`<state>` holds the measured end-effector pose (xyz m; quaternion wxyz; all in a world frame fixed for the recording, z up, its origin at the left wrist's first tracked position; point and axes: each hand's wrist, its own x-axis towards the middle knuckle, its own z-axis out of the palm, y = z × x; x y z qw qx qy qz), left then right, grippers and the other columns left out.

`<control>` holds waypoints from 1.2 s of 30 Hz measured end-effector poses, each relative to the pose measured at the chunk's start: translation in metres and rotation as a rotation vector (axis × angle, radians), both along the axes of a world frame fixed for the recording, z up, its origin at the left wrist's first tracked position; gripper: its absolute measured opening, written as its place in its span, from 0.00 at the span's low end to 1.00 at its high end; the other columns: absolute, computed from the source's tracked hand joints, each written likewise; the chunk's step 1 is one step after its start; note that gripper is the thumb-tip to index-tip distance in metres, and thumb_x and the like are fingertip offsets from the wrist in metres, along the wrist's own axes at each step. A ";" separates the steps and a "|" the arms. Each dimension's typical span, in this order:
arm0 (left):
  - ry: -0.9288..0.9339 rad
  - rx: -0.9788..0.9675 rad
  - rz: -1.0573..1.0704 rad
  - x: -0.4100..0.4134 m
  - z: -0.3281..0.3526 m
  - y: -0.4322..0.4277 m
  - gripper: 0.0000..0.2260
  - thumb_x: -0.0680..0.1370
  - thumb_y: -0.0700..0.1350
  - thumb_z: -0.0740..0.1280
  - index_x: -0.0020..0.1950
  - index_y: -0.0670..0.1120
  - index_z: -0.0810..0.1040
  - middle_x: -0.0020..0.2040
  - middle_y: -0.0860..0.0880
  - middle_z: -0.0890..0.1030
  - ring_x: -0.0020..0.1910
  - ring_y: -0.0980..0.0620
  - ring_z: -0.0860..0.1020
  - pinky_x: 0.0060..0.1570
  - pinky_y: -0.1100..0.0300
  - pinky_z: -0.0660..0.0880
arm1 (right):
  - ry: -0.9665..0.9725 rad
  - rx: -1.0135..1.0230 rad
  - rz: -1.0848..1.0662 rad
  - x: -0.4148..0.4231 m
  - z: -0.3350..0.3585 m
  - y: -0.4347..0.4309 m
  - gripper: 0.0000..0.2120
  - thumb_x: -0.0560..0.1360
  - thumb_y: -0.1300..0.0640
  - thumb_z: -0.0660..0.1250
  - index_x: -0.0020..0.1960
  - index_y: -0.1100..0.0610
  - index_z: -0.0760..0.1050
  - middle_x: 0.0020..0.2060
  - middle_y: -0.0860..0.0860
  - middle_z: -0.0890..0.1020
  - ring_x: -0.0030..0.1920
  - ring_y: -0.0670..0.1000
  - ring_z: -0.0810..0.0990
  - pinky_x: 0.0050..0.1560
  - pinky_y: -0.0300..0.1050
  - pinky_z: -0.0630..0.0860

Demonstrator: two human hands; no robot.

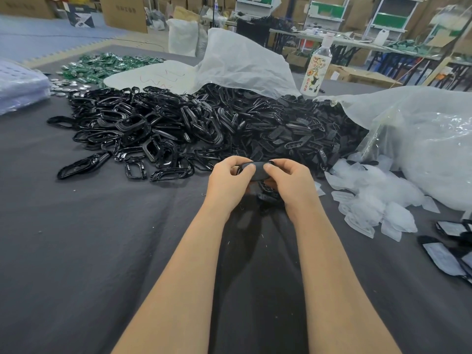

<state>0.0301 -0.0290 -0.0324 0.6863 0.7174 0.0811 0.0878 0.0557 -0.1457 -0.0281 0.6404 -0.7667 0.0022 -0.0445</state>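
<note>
Small black plastic shell (pixel 258 169) sits mid-frame, held over the grey cloth (pixel 76 251); the pile of black frames (pixel 143 129) is at 11 o'clock. Left hand (pixel 229 181) pinches its left end and right hand (pixel 290 181) its right, thumbs on top. I judge it light, stiff and glossy-slick. Grip the ends, not the thin rim.
</note>
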 end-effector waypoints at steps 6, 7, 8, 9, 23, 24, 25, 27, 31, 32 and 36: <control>-0.011 -0.175 0.026 0.003 0.000 -0.001 0.09 0.78 0.38 0.65 0.42 0.50 0.78 0.41 0.50 0.81 0.41 0.55 0.79 0.39 0.63 0.79 | -0.020 0.034 0.052 -0.003 0.002 0.004 0.06 0.76 0.61 0.67 0.42 0.52 0.78 0.37 0.49 0.83 0.37 0.46 0.80 0.40 0.38 0.78; -0.010 -0.189 0.025 0.003 0.000 -0.001 0.09 0.78 0.38 0.65 0.42 0.50 0.78 0.40 0.50 0.81 0.41 0.56 0.80 0.38 0.63 0.78 | -0.024 0.036 0.066 -0.004 0.001 0.005 0.05 0.75 0.61 0.68 0.42 0.52 0.78 0.36 0.48 0.83 0.36 0.44 0.81 0.39 0.37 0.78; -0.013 -0.194 0.019 0.002 0.000 -0.001 0.09 0.78 0.38 0.65 0.42 0.49 0.78 0.41 0.49 0.81 0.42 0.55 0.80 0.38 0.64 0.78 | -0.031 0.034 0.077 -0.004 0.001 0.006 0.05 0.75 0.60 0.68 0.42 0.52 0.79 0.36 0.48 0.83 0.35 0.42 0.81 0.38 0.36 0.77; -0.016 -0.195 0.012 0.002 0.000 -0.001 0.09 0.78 0.38 0.65 0.42 0.49 0.78 0.41 0.49 0.81 0.43 0.55 0.80 0.39 0.64 0.78 | -0.036 0.034 0.080 -0.005 0.001 0.007 0.05 0.75 0.60 0.69 0.42 0.52 0.79 0.35 0.47 0.83 0.35 0.41 0.80 0.38 0.36 0.77; -0.059 -0.288 -0.013 0.002 0.001 -0.001 0.05 0.78 0.37 0.67 0.45 0.45 0.80 0.39 0.48 0.82 0.38 0.58 0.82 0.37 0.68 0.77 | 0.060 0.230 0.075 -0.005 0.002 0.012 0.05 0.76 0.62 0.67 0.49 0.63 0.78 0.45 0.60 0.83 0.43 0.52 0.81 0.45 0.45 0.78; -0.056 -0.282 -0.004 0.002 0.001 -0.001 0.06 0.78 0.37 0.66 0.44 0.46 0.80 0.39 0.48 0.82 0.38 0.57 0.82 0.37 0.67 0.78 | 0.055 0.215 0.070 -0.005 0.002 0.012 0.05 0.76 0.62 0.67 0.49 0.63 0.78 0.46 0.62 0.83 0.44 0.54 0.81 0.48 0.48 0.78; -0.054 -0.276 0.007 0.002 0.001 -0.001 0.07 0.78 0.36 0.66 0.43 0.46 0.80 0.39 0.48 0.81 0.39 0.56 0.82 0.37 0.67 0.78 | 0.049 0.193 0.066 -0.006 0.003 0.013 0.05 0.76 0.62 0.67 0.49 0.63 0.78 0.47 0.63 0.83 0.44 0.55 0.81 0.50 0.51 0.79; -0.051 -0.270 0.021 0.002 0.001 -0.002 0.07 0.78 0.36 0.66 0.42 0.47 0.79 0.40 0.47 0.80 0.41 0.53 0.81 0.38 0.66 0.78 | 0.042 0.162 0.062 -0.006 0.002 0.013 0.05 0.76 0.62 0.67 0.49 0.64 0.79 0.47 0.63 0.83 0.46 0.58 0.82 0.52 0.54 0.79; -0.055 -0.249 0.030 0.003 0.000 -0.003 0.08 0.78 0.36 0.66 0.42 0.47 0.79 0.42 0.45 0.81 0.43 0.51 0.81 0.40 0.63 0.80 | 0.018 0.145 0.056 -0.006 0.001 0.013 0.03 0.75 0.62 0.67 0.45 0.61 0.80 0.42 0.59 0.84 0.43 0.55 0.82 0.46 0.48 0.79; -0.055 -0.239 0.033 0.003 0.000 -0.003 0.08 0.78 0.36 0.66 0.42 0.47 0.79 0.42 0.44 0.81 0.44 0.50 0.81 0.42 0.62 0.80 | 0.006 0.143 0.050 -0.006 0.001 0.013 0.03 0.75 0.63 0.67 0.44 0.60 0.80 0.39 0.57 0.83 0.41 0.52 0.81 0.42 0.44 0.78; -0.046 -0.308 0.029 0.002 0.001 -0.004 0.08 0.78 0.35 0.65 0.42 0.45 0.79 0.40 0.47 0.81 0.40 0.55 0.82 0.37 0.66 0.79 | 0.000 0.175 0.022 -0.005 0.001 0.015 0.03 0.74 0.64 0.67 0.42 0.60 0.79 0.37 0.54 0.81 0.40 0.51 0.79 0.43 0.44 0.76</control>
